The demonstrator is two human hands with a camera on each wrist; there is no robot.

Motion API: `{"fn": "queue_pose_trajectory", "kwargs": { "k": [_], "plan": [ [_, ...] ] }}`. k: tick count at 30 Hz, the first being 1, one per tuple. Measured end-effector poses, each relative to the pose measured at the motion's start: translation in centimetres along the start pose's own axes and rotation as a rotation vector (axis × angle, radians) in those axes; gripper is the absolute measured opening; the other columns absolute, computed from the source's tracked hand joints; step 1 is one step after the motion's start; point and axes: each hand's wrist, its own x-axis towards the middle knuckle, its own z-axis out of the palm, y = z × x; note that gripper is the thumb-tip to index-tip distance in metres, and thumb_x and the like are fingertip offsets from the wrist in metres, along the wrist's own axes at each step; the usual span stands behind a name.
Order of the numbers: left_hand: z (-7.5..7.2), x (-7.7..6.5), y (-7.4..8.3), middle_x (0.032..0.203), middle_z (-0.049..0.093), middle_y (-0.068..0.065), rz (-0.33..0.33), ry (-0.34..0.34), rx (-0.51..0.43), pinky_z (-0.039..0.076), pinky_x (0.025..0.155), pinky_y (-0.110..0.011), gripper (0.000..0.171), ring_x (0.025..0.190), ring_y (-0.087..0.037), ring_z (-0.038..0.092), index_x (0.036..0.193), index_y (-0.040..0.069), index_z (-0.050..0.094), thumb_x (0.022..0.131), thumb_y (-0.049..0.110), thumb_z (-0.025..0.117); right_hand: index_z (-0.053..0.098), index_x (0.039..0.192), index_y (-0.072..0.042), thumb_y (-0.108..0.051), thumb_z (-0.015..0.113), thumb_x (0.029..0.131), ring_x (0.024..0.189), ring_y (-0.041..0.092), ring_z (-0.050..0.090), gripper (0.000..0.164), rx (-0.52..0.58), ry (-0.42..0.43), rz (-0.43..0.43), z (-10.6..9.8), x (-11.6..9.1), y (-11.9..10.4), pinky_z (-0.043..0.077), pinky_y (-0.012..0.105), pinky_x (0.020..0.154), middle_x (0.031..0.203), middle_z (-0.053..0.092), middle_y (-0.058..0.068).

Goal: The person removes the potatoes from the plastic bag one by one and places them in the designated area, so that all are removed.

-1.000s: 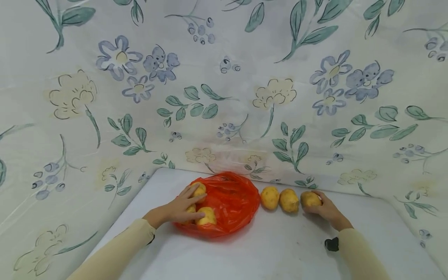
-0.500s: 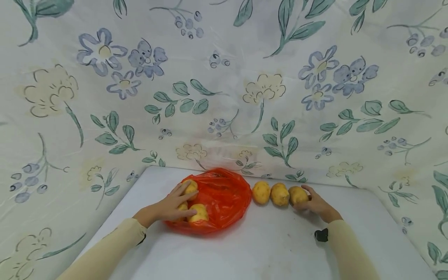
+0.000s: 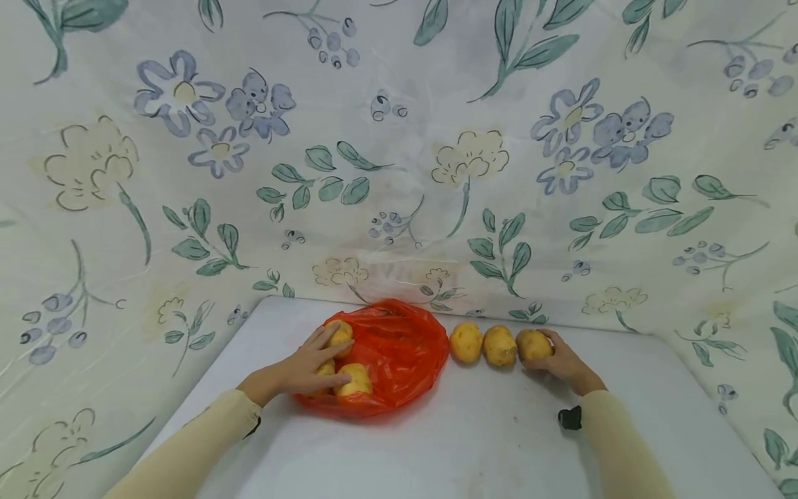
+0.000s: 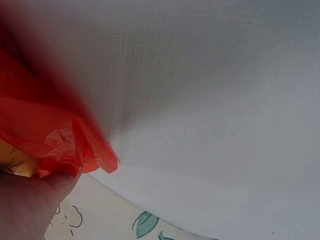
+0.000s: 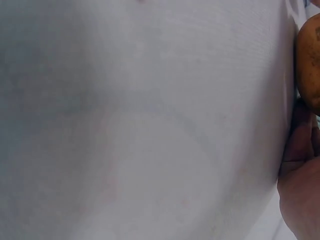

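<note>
My left hand lies with fingers spread over potatoes at the left side of a red plastic bag. One potato shows by its thumb, another under the fingertips, and a third is mostly hidden beneath the hand. In the left wrist view the thumb lies against the bag's crumpled edge. My right hand holds a potato at the right end of a row on the table, thumb at its near side. Left of it sit two more potatoes, a knobbly one and a smoother one beside the bag.
The white table meets a floral-patterned sheet that rises behind it and at the sides. A black object sits at the right sleeve cuff. The bag and the potato row lie near the table's back edge.
The head view has shifted, so everything appears further left. My right hand has brought its potato closer to the row. The left hand stays on the potatoes in the bag.
</note>
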Motion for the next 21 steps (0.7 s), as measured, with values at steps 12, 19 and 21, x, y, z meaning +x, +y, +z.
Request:
{"fn": "queue_pose_trajectory", "kwargs": {
  "k": [12,19,21],
  "plan": [
    [-0.10,-0.16,0.05,0.167,0.001,-0.014,-0.010,-0.005,-0.003,0.018,0.109,-0.077,0.083,0.149,-0.051,-0.003,0.153,0.020,0.038,0.087,0.065,0.058,0.004,0.158,-0.015,-0.030,0.079,0.079,0.132,0.045,0.036,0.109,-0.026,-0.038,-0.004,0.17,-0.01,-0.13,0.027,0.066,0.112,0.152,0.026,0.029],
    [-0.06,0.01,0.20,0.167,0.001,-0.013,-0.017,-0.005,-0.008,0.019,0.109,-0.076,0.083,0.150,-0.048,-0.003,0.153,0.021,0.039,0.086,0.067,0.058,0.009,0.157,-0.015,-0.023,0.077,0.079,0.127,0.044,0.038,0.104,-0.019,-0.033,0.005,-0.03,0.03,0.08,0.032,0.064,0.108,0.149,0.027,0.027],
    [-0.12,0.08,0.23,0.167,0.001,-0.014,-0.013,-0.003,-0.009,0.019,0.109,-0.077,0.083,0.149,-0.049,-0.003,0.153,0.020,0.039,0.087,0.066,0.058,0.009,0.156,-0.014,-0.024,0.078,0.079,0.127,0.044,0.038,0.104,-0.009,-0.028,0.002,-0.08,0.03,0.04,0.032,0.064,0.109,0.148,0.028,0.027]
  ]
}}
